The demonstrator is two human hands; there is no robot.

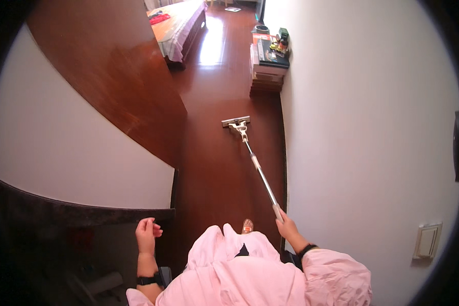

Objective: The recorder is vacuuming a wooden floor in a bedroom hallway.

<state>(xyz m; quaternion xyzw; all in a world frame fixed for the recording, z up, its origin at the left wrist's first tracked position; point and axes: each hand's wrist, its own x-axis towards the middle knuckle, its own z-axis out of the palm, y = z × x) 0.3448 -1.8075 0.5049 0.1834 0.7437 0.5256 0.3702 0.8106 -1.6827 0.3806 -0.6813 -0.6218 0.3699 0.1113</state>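
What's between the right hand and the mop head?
A thin silvery pole with pale parts runs from the right hand to the mop head, in the head view.

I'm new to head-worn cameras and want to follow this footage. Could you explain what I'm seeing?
There's no machine here: these are a person's bare hands. The single picture comes from a wide fisheye camera on their head, looking down, so straight edges bend. The right hand grips the pole of a mop, whose flat head appears to rest on the reddish-brown floor. The left hand is loosely curled, with nothing visible in it. Farther ahead are a bed and, by the right wall, a stack of flat items.
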